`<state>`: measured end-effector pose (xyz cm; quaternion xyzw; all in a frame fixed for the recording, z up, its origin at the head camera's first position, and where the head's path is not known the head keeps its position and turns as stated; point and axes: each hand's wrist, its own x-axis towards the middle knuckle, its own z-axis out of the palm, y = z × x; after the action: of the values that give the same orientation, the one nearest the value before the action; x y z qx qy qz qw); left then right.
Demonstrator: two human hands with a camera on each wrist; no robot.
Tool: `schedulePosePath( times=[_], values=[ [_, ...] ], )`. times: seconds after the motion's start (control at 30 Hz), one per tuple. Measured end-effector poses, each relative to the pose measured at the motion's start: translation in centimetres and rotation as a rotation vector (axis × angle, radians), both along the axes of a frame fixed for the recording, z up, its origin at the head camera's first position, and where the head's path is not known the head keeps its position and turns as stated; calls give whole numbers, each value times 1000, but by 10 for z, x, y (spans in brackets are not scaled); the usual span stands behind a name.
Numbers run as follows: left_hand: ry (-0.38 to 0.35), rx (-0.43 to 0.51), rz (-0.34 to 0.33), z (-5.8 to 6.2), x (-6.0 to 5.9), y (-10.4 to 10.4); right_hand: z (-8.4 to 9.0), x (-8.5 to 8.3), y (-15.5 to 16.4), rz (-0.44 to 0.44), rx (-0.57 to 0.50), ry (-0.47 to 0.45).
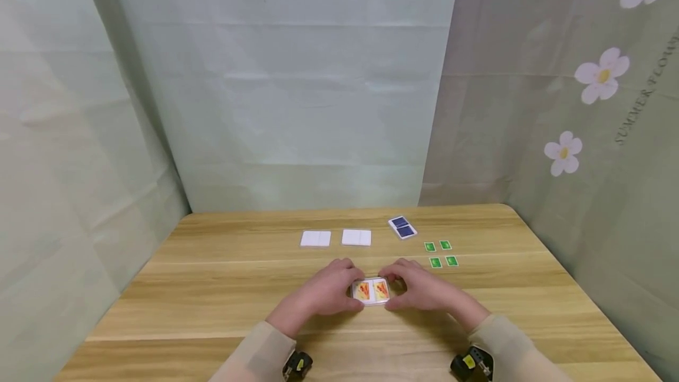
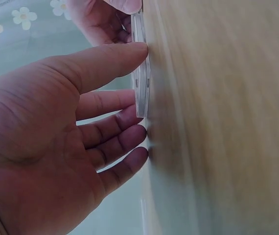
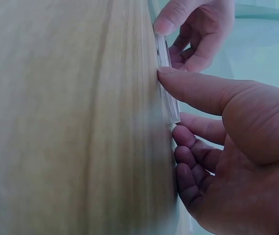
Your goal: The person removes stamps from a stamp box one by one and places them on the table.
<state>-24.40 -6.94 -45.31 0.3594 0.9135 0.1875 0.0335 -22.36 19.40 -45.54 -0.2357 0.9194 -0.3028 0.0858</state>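
A flat clear plastic case (image 1: 371, 291) with two orange-and-yellow pictures side by side lies on the wooden table near its front. At its left end my left hand (image 1: 333, 289) pinches it, thumb on the near edge and fingers toward the far edge. My right hand (image 1: 421, 287) grips the right end in the same way. From the left wrist, the case (image 2: 140, 93) appears edge-on as two thin layers, beside the left thumb. In the right wrist view the case's corner (image 3: 173, 110) shows between the right thumb and index finger.
Two white cards or cases (image 1: 315, 239) lie side by side farther back. Right of them is a tilted case with dark blue panels (image 1: 402, 227). Several small green square pieces (image 1: 435, 262) lie to the right. Fabric curtains (image 1: 297, 87) stand behind the table (image 1: 212, 287) and at both sides.
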Motion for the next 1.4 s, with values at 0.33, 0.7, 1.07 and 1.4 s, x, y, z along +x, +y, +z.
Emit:
schedulePosePath(
  times=[0.33,0.7,1.07,1.4],
  values=[
    [-35,19,4,-1,1,-2,3,2,-4,-18,14,0],
    [-54,39,-5,5,2,-4,5,2,-7,-40,21,-3],
    [-69,66,-16,4,-2,-7,6,5,-5,-21,20,26],
    [-60,152,-10,12,-4,-28,4,3,-4,-6,-3,20]
  ],
)
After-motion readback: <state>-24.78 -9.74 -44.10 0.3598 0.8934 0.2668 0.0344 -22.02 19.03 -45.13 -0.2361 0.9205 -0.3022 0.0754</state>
